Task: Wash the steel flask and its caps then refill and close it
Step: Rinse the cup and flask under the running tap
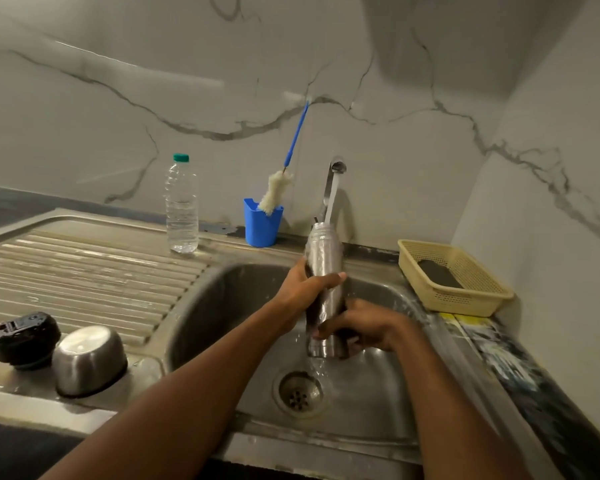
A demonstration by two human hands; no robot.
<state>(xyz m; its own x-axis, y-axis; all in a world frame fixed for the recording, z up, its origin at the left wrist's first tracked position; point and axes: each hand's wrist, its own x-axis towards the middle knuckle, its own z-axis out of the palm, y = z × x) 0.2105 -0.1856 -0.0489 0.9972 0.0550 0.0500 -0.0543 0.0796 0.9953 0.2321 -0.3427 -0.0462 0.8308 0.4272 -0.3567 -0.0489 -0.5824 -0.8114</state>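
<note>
Sink basin (222, 306) bounded by wall behind, ribbed drainboard (84, 271) on its left side, yellow basket (478, 299) on the right rim; open room over the drain (300, 394). Basket holds 1 dark pad (439, 273). Blue cup (262, 225) holds a bottle brush (278, 192). Plastic bottle (182, 209) stands capped. Black cap (25, 339) and steel cap (89, 360) sit on the drainboard. Steel flask (324, 258) upright over the basin, long axis near vertical, mouth up under the running tap (336, 168). Left hand (307, 289) grips its middle, right hand (357, 329) grips its base.

Dim warm indoor light, soft glare on wall (146, 69), wide-angle edge distortion
</note>
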